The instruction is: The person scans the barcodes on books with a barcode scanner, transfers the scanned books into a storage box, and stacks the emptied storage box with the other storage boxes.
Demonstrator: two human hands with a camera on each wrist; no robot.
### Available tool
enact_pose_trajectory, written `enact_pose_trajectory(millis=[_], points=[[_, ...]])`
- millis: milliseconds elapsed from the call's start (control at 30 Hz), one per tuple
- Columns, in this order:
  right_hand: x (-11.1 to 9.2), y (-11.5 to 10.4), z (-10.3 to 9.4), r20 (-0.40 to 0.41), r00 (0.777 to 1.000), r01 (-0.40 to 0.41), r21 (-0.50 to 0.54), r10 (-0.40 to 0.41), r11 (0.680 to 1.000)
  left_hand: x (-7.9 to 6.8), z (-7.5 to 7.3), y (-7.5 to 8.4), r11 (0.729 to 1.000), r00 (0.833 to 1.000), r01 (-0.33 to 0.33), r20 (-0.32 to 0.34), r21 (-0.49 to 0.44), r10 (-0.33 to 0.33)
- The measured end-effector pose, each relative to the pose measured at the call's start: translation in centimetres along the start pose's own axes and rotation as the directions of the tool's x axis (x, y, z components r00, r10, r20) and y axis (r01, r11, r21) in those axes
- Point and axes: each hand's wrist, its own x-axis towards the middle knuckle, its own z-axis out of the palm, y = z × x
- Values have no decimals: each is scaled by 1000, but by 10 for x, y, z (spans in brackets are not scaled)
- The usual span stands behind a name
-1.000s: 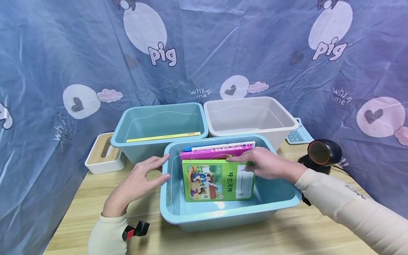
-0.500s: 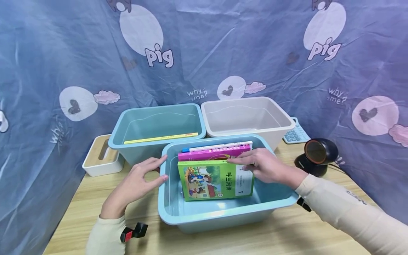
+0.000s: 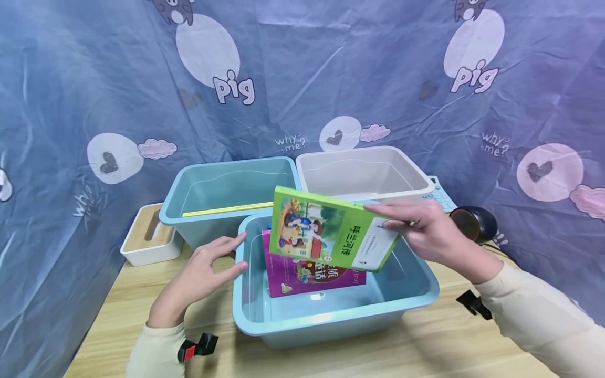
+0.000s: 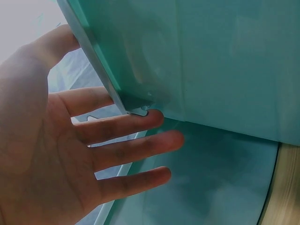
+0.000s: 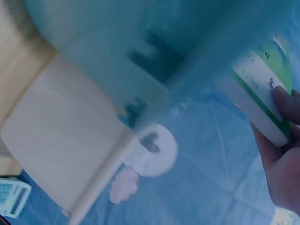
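The right hand (image 3: 425, 227) pinches the tilted green book (image 3: 326, 231) near its right end, while the left hand (image 3: 203, 275), fingers extended, touches the blue bin (image 3: 331, 319), probably to steady it.

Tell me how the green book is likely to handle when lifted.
Probably stiff: the green book looks flat and unbent, though the right hand grips it near one end. Perhaps fairly weighty, since the right wrist view shows a thick pale edge. It may twist in that grip, as the left hand isn't supporting its other end.
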Motion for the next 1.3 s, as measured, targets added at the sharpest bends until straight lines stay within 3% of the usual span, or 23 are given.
enact_pose_trajectory(millis=[167, 467, 667, 833, 933, 967, 1067, 1133, 1200, 1300], points=[[2, -14, -24, -161, 985, -51, 21, 54, 998, -1, 0, 0, 1000, 1000, 7, -1, -12, -7], [-3, -28, -59, -375, 909, -179, 42, 181, 983, -2, 0, 1, 999, 1000, 25, 6, -27, -25], [-16, -32, -82, -522, 816, -308, -30, 248, 951, -1, 0, 2, 999, 1000, 22, 6, -35, -22], [-35, -40, -101, -564, 704, -521, 1, 431, 853, -1, 0, 2, 999, 1000, 16, 5, -37, -16], [-50, -36, -110, -567, 659, -584, 30, 495, 812, -1, 0, 2, 999, 1000, 12, 5, -35, -12], [-54, -32, -112, -575, 654, -582, 31, 491, 812, 0, 0, 2, 999, 1000, 12, 6, -37, -12], [-70, -19, -121, -581, 685, -542, -2, 440, 841, 0, -1, 3, 999, 1000, 21, 17, -46, -20], [-81, -11, -128, -557, 730, -493, -27, 396, 870, 1, -1, 3, 999, 1000, 22, 19, -46, -21], [-91, -7, -133, -543, 754, -483, -75, 371, 872, 1, -1, 3, 999, 1000, 22, 17, -44, -22], [-104, -7, -133, -568, 736, -526, -140, 367, 839, 1, -1, 2, 999, 1000, 20, 12, -39, -19]])
